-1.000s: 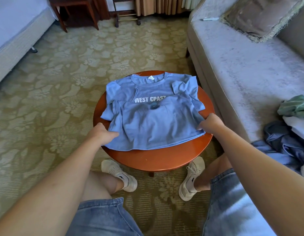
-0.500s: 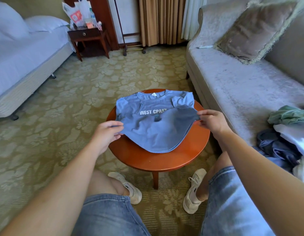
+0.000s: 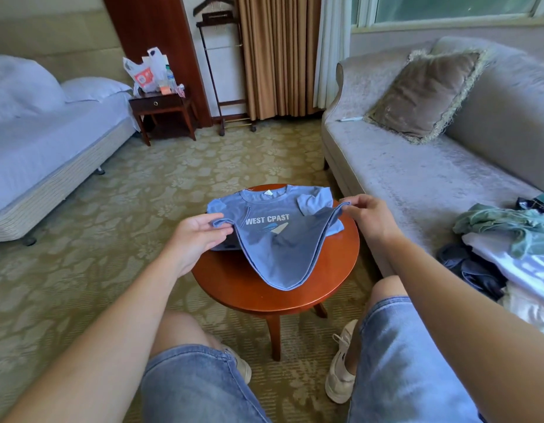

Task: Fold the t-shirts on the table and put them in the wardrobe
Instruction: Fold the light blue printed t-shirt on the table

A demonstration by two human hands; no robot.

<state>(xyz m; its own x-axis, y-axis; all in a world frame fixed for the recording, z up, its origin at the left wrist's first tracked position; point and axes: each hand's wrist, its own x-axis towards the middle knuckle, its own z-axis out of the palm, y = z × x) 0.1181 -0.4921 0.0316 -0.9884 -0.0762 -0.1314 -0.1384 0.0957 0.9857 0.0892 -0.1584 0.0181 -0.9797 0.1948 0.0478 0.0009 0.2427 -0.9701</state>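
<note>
I read bright daylight from window (image 3: 447, 7) far beyond right hand (image 3: 370, 219); sunlit patches on white cloth (image 3: 527, 267) to its right. Soft shadow under table (image 3: 228, 283), below left hand (image 3: 197, 239). Wide-angle bending at edges; mild softness overall.

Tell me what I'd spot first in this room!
A blue t-shirt reading WEST CPAST lies on the round wooden table in the middle, its bottom hem held up by the left hand and the right hand. To the right, a pile of clothes sits on the grey sofa.
</note>
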